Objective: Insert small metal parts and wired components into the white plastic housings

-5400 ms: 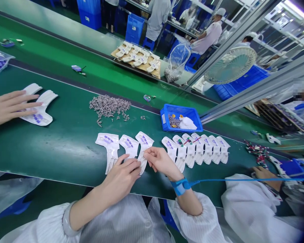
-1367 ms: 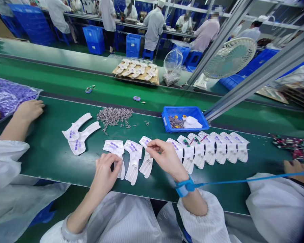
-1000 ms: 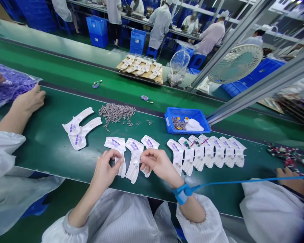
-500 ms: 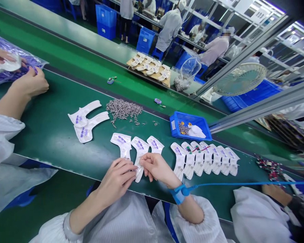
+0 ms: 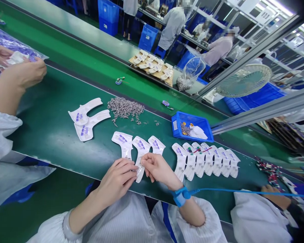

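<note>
My left hand (image 5: 120, 177) lies palm down with fingers bent together, its fingertips against the handle of a white gun-shaped plastic housing half (image 5: 142, 144). Over the same handle, my right hand (image 5: 158, 169) pinches thumb and forefinger; whatever is between them is too small or hidden to name. A blue wrist strap (image 5: 181, 196) with a cord is on my right wrist. Similar halves with purple parts flank this one: one housing half (image 5: 123, 140) to the left, partly under my left hand, and another housing half (image 5: 157, 145) behind my right hand.
A pile of small metal parts (image 5: 125, 108) lies beyond two overlapping housings (image 5: 87, 126). Right of me are a blue bin (image 5: 176, 130) and a row of housings (image 5: 204, 160). A co-worker's hands (image 5: 22, 72) hold a white piece at left; another co-worker's hand (image 5: 276, 195) is at right.
My hands stay almost still at the housing handle. Small devices on the green belt have travelled right. The left co-worker's hands have come together around the white piece.
</note>
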Demonstrator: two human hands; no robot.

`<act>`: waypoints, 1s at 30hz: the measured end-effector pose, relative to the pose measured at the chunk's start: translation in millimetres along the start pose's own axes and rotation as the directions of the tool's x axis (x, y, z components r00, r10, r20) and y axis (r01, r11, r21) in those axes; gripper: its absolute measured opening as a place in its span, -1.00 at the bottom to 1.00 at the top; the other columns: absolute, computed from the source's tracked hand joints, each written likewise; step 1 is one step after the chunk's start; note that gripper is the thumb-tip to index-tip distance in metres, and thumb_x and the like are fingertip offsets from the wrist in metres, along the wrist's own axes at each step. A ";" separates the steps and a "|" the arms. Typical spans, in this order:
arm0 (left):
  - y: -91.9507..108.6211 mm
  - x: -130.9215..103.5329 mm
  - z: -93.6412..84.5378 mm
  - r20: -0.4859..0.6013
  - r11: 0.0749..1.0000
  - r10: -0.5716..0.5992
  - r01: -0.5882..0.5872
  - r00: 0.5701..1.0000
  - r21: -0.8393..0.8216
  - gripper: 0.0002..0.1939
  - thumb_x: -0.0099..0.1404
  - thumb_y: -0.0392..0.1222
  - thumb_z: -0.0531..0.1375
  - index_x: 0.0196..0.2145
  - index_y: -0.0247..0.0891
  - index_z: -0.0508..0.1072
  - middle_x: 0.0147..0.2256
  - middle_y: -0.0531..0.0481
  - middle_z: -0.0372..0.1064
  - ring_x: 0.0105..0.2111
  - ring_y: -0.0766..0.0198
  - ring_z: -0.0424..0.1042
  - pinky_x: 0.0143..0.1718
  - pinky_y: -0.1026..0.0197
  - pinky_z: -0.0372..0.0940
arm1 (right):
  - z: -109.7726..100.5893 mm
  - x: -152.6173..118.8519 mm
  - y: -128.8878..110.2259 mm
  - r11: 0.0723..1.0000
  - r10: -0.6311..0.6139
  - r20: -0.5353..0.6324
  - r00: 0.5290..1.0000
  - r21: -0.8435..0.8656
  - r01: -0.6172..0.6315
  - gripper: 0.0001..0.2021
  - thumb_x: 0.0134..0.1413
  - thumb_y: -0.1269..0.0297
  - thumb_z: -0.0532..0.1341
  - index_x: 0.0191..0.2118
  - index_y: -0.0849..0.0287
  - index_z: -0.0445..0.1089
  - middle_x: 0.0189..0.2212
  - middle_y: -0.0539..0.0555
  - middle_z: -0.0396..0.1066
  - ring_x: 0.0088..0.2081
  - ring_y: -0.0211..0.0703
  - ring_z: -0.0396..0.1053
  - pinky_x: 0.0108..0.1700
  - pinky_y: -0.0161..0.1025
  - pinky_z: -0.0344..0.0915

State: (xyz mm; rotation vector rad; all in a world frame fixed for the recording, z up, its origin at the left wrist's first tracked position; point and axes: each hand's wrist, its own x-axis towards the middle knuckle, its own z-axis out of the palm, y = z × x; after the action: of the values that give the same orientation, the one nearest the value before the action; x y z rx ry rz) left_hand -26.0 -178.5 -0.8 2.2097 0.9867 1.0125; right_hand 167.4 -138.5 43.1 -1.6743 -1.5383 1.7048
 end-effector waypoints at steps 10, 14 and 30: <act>-0.2 2.2 -1.3 0.008 1.000 0.009 -0.009 1.000 -0.017 -0.82 0.39 -0.36 0.14 -0.23 -0.21 0.54 -0.16 -0.03 0.54 -0.06 0.13 0.43 0.01 -0.03 0.32 | -1.3 0.6 0.8 0.991 -0.034 -0.004 0.999 -0.133 0.033 -0.87 0.22 0.24 0.09 -0.32 0.15 0.28 -0.67 -0.14 0.32 -0.76 -0.39 0.22 -0.67 -0.45 0.12; -0.4 2.1 -0.9 0.017 1.000 0.002 -0.001 1.000 -0.024 -0.81 0.40 -0.36 0.13 -0.23 -0.19 0.54 -0.16 -0.03 0.54 -0.05 0.12 0.43 0.01 -0.04 0.33 | 0.7 -0.4 -1.4 0.980 -0.036 -0.003 0.999 -0.195 0.035 -0.92 0.24 0.27 0.06 -0.28 0.11 0.24 -0.67 -0.16 0.31 -0.75 -0.35 0.25 -0.67 -0.44 0.13; -1.3 -3.6 -2.9 -0.093 0.999 0.032 -0.033 0.995 -0.004 -0.84 0.40 -0.37 0.15 -0.11 -0.24 0.48 -0.06 -0.10 0.48 -0.04 0.14 0.41 0.01 0.00 0.34 | -60.0 115.5 -60.6 0.575 -0.406 -0.236 0.883 -0.817 0.046 -0.88 0.20 0.45 0.15 -0.19 0.21 0.42 -0.16 0.20 0.41 -0.12 -0.04 0.39 -0.09 -0.20 0.24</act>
State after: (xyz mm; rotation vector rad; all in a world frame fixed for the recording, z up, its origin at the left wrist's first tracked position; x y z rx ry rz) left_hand -30.5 -180.2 -1.5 2.1978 0.9897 1.1400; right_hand 159.5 4.9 45.8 -1.8784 -2.3347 0.4165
